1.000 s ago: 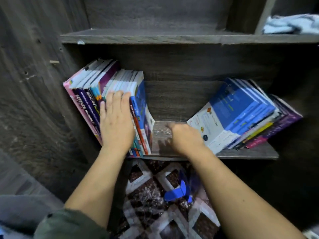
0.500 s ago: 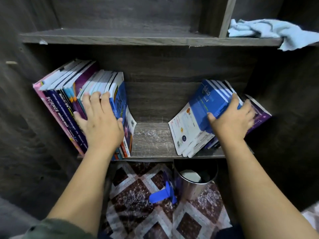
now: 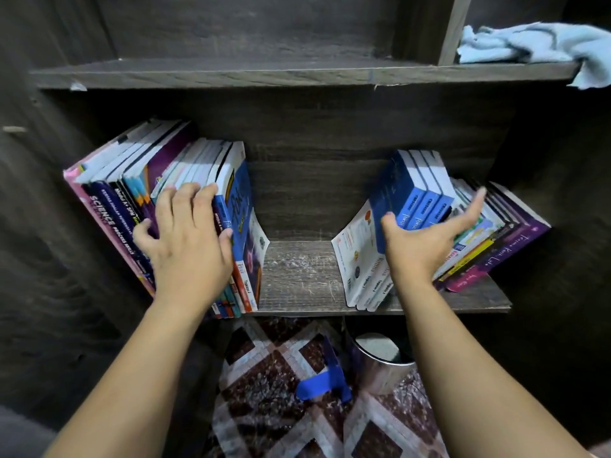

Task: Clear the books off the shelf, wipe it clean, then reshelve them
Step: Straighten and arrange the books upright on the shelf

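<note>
A dark wooden shelf (image 3: 297, 276) holds two groups of books with a bare, dusty gap between them. The left books (image 3: 132, 193) lean left against the side wall. My left hand (image 3: 188, 242) lies flat on their spines with straight fingers. The right books (image 3: 496, 246) lean right. Three blue books (image 3: 416, 196) stand more upright at the inner end of that group, next to thin white booklets (image 3: 357, 259). My right hand (image 3: 426, 242) holds the blue books, thumb on their left cover and fingers stretched along their right side. A light blue cloth (image 3: 529, 44) lies on the upper shelf at right.
The upper shelf board (image 3: 231, 72) juts out above the books. Below the book shelf stands a shiny metal bin (image 3: 380, 361) on a patterned floor covering (image 3: 264, 408), with a blue object (image 3: 320, 385) beside it. A dark wood side wall (image 3: 49, 226) closes the left.
My right hand moved from the bare gap to the right books and took hold of the blue ones, which now stand more upright. My left hand stayed on the left books.
</note>
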The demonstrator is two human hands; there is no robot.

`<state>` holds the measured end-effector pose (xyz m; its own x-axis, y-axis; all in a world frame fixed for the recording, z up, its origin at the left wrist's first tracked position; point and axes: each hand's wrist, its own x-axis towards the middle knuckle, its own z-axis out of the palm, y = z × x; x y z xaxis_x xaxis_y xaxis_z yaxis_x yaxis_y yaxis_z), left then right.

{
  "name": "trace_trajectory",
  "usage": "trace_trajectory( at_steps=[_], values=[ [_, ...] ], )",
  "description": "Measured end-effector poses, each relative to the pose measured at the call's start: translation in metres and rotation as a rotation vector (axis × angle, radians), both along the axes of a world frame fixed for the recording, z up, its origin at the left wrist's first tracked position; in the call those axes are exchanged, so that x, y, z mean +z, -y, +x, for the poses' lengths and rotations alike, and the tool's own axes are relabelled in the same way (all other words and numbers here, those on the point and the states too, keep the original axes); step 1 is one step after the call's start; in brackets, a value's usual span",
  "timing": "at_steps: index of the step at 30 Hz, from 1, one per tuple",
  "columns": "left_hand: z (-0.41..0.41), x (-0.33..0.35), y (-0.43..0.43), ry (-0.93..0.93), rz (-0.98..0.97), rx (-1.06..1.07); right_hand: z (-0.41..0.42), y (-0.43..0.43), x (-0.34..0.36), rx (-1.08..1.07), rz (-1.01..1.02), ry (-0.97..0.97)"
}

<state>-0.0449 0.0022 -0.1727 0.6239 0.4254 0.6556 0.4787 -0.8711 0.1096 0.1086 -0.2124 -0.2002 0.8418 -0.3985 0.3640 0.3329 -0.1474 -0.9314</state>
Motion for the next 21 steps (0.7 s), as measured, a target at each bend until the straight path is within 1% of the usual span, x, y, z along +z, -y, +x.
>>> trace_trajectory(
  at_steps=[1, 2, 4, 7, 10, 12, 15, 19, 21],
  values=[
    [-0.001, 0.000, -0.001, -0.004, -0.001, -0.005, 0.001, -0.003, -0.004, 0.005, 0.077, -0.057],
    [-0.001, 0.000, -0.002, -0.009, -0.001, -0.009, 0.002, -0.006, -0.005, 0.006, 0.097, -0.101],
    [-0.001, 0.000, -0.002, -0.015, 0.004, -0.014, 0.004, -0.011, -0.006, -0.025, 0.068, -0.127],
    [-0.001, 0.000, -0.004, -0.018, 0.007, -0.025, -0.002, -0.027, -0.007, -0.035, 0.058, -0.090],
    [-0.001, 0.000, -0.005, -0.007, 0.000, -0.031, -0.016, -0.057, -0.008, 0.024, 0.080, -0.027],
    [-0.002, 0.001, -0.006, 0.004, -0.003, -0.037, -0.027, -0.080, -0.008, 0.089, 0.124, 0.029],
    [-0.006, 0.002, -0.010, 0.008, -0.005, -0.047, -0.040, -0.113, -0.012, 0.221, 0.158, 0.048],
    [-0.011, 0.001, -0.016, 0.015, 0.019, -0.073, -0.059, -0.148, -0.021, 0.434, 0.078, 0.070],
    [-0.013, 0.000, -0.021, 0.018, 0.014, -0.086, -0.059, -0.157, -0.022, 0.546, -0.001, 0.090]
  ],
)
